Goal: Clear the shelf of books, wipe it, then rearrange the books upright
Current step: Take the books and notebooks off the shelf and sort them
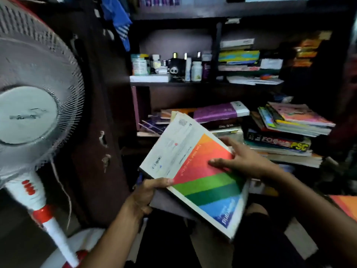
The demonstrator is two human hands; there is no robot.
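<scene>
Dark wooden shelving [173, 84] fills the background, with the book shelf [146, 105] directly beyond the held book. Left hand [146, 194] grips the rainbow-cover book [202, 180] at its left edge, thumb on the cover, remaining fingers [135, 206] curled underneath. Right hand [239, 161] rests on the cover near the right edge, its fingers straight and spread flat; whether any wrap the far edge cannot be told. The book lies tilted over the lap, long axis running from the near right corner up toward the shelf. Both forearms reach forward, the left lower. Behind the book, flat book stacks [286, 136] remain on the shelf, to its right and upper side. Judged progress: clearing stage, unfinished. A standing fan [31, 113] stands left of the book.
</scene>
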